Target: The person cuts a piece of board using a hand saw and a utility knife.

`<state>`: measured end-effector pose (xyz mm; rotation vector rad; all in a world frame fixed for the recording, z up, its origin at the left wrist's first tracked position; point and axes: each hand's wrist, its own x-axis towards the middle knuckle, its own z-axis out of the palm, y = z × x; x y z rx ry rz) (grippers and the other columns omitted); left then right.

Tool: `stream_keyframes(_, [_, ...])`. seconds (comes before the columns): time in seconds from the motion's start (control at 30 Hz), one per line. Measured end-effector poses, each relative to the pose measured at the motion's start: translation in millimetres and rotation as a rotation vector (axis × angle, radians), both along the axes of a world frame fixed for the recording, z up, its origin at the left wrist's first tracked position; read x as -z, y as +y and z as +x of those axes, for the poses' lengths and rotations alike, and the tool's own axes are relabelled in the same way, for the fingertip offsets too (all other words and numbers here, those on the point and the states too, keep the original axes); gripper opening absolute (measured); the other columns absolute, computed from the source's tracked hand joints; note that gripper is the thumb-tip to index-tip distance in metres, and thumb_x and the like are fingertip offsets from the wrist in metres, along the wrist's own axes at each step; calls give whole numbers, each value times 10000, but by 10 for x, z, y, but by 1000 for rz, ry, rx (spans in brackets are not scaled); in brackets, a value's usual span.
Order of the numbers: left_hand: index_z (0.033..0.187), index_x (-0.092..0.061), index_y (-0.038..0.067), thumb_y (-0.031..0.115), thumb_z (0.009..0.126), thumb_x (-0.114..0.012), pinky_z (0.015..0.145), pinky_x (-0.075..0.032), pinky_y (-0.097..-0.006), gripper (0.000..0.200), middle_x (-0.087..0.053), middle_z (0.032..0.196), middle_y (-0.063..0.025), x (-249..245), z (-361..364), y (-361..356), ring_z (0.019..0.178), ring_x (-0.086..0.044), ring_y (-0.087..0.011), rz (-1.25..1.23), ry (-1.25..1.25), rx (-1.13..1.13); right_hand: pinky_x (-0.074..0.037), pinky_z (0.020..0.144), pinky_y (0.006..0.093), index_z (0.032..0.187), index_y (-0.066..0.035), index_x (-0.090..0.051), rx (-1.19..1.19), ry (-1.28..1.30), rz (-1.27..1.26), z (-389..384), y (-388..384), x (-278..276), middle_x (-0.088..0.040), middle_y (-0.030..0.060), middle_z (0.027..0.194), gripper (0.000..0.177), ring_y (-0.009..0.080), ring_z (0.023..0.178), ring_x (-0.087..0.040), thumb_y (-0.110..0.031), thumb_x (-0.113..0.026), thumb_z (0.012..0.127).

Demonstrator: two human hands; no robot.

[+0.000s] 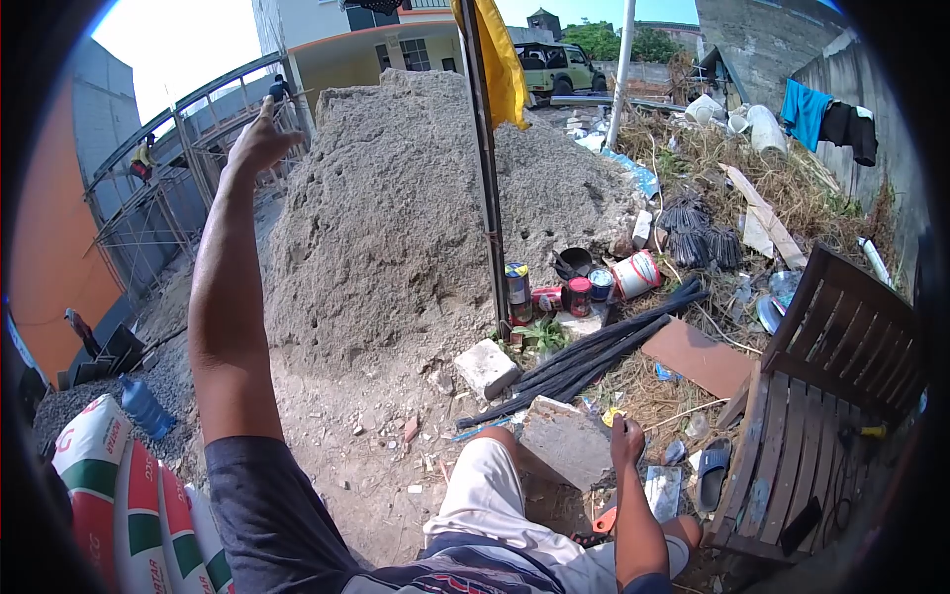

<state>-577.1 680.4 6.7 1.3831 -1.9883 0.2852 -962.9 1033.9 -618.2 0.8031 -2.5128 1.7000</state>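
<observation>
My left hand [261, 141] is raised at the end of a stretched arm, index finger pointing up and thumb held apart, with nothing in it. In this view it overlaps the left edge of a big sand pile [386, 198]. My right hand [627, 442] is low, beside my bent knee, with its fingers curled closed. A small yellow thing [614, 416] shows right at its fingertips; I cannot tell whether the hand holds it. Just left of this hand lies a concrete block [564, 441].
Cement sacks [139, 500] and a blue water jug [148, 406] stand at left. A pole [485, 168] rises ahead, near paint cans [577, 295] and black rods [604, 346]. A wooden bench [807, 436] is at right. People [143, 158] work on scaffolding [178, 148].
</observation>
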Motion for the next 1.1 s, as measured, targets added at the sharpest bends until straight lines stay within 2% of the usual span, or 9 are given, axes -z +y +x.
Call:
stream_keyframes(0.17, [1590,-99,89,439,830,-735,748,-538,-379,1051,-685,750,-98,40,-2,10,682,-679,-188,6,4,17,-431,644,467,708,10,-596,1,-41,-5,23,69,-33,-590,208,681,495,370,648,-576,-434,-582,927])
stream_keyframes(0.27, [1593,-119,123,462,832,-729,831,-542,-392,1032,-709,945,-141,-26,-27,-10,864,-704,-238,9,-64,-47,-433,643,471,704,8,-596,-10,-23,-34,12,32,22,-589,209,682,478,379,651,-576,-415,-590,927])
stream_keyframes(0.33, [1594,-148,212,490,818,-732,978,-500,-443,1011,-618,1283,-212,-56,-91,-81,1167,-627,-320,-550,-86,-123,-438,650,476,706,7,-599,23,101,-35,-12,-9,80,-590,216,689,466,391,668,-581,-403,-594,927])
stream_keyframes(0.37, [1588,-163,277,543,824,-708,1114,-382,-504,976,-378,1538,-193,-107,-164,127,1430,-369,-349,-626,-129,-159,-436,647,479,708,10,-600,41,124,-31,-1,-18,80,-588,224,697,467,395,678,-587,-402,-594,928])
stream_keyframes(0.4, [1588,-163,277,543,824,-708,1114,-382,-504,976,-378,1538,-193,-206,-169,143,1430,-369,-349,-636,-123,-161,-436,647,479,708,10,-600,41,129,-41,-17,-54,96,-588,224,697,467,395,678,-587,-402,-594,928])
stream_keyframes(0.47, [1584,-181,304,540,853,-682,1134,-321,-578,916,-277,1599,-149,-358,-211,131,1483,-254,-351,-1199,-201,-94,-430,632,477,712,14,-600,70,110,-16,-40,-61,137,-586,225,689,471,402,661,-578,-402,-591,932])
stream_keyframes(0.63, [1559,-271,287,598,888,-612,1073,-319,-680,815,-305,1583,-144,-704,-325,628,1460,-290,-369,-1553,-224,2,-466,704,499,806,3,-673,18,-2,56,2,5,31,-652,233,785,413,444,778,-626,-385,-594,925])
stream_keyframes(0.97, [1494,-425,247,687,889,-557,1022,-417,-520,760,-532,1399,-143,-351,-261,1414,1249,-540,-274,-1634,-98,-22,-406,624,501,697,18,-547,69,125,-17,101,10,39,-558,255,704,466,472,699,-552,-382,-605,927])
stream_keyframes(1.1, [1541,-320,267,680,901,-529,1102,-304,-598,790,-372,1535,-141,-568,-186,697,1421,-336,-288,-1570,-143,-104,-410,629,501,699,20,-554,84,120,18,172,48,33,-555,255,703,464,468,696,-551,-379,-603,931])
